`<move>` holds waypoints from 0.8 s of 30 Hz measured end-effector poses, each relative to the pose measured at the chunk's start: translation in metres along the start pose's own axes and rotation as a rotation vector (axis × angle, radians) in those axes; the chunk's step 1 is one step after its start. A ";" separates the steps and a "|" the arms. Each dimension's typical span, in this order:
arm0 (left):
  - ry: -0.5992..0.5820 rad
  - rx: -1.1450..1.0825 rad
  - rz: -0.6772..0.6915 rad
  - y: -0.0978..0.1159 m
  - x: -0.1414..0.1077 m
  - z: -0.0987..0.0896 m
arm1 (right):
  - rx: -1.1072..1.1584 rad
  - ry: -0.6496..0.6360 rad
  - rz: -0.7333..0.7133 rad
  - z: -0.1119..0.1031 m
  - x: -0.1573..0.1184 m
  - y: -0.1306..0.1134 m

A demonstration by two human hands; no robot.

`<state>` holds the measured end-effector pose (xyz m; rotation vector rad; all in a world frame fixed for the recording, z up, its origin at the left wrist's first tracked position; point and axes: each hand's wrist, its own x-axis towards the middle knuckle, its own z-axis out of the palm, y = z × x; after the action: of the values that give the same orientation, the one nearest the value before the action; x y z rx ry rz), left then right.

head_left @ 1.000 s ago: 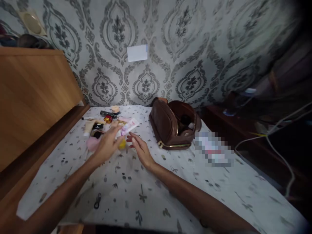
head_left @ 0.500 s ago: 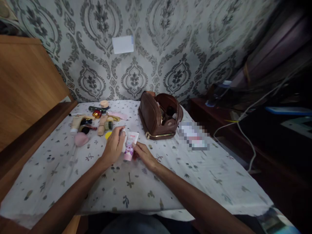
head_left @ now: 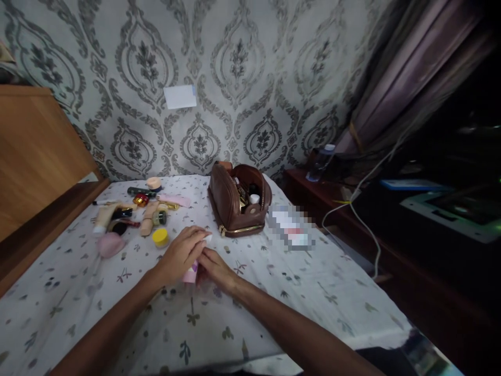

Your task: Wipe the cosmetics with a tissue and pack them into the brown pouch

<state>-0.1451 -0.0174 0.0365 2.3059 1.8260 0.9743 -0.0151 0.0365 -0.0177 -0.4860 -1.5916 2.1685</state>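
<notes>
Close together over the front middle of the cloth are my left hand (head_left: 183, 254) and my right hand (head_left: 216, 270). Between them is a small pink and white squeeze tube (head_left: 190, 275) with a purple pattern, its pink end pointing down toward me. The fingers of my left hand lie closed across its upper part and hide most of it. From the right, my right hand grips the tube's side. A white end (head_left: 209, 238) shows past my left fingertips; whether it belongs to this tube I cannot tell. A yellow jar (head_left: 160, 238) sits just left of my hands.
Behind my hands stands an open brown toiletry bag (head_left: 225, 201) with small items inside. Several cosmetics lie left, including a pink sponge (head_left: 110, 245), a cream tube (head_left: 104, 219) and a red-gold jar (head_left: 141, 200). A blurred-out item (head_left: 291, 228) lies right of the bag; a bottle (head_left: 321, 163) stands beyond.
My left hand has moved over the tube and covers its printed face, which showed before. The white piece beside it is mostly hidden now. The view has shifted right and up.
</notes>
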 end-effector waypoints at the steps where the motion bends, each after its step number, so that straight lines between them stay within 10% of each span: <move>1: -0.009 0.005 -0.035 -0.001 0.003 -0.001 | -0.036 -0.033 -0.009 0.000 -0.002 -0.001; 6: 0.065 -0.077 -0.306 -0.007 0.013 0.000 | -0.142 -0.140 -0.040 0.000 -0.006 -0.003; 13: 0.353 -0.797 -0.603 -0.025 0.011 0.011 | 0.007 -0.106 -0.047 -0.003 0.001 0.003; 24: 0.662 -1.028 -0.802 -0.026 0.008 0.029 | 0.158 -0.033 -0.090 -0.002 0.003 0.003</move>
<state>-0.1525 0.0071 0.0061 0.6177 1.5119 1.9292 -0.0175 0.0389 -0.0216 -0.3247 -1.4162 2.2217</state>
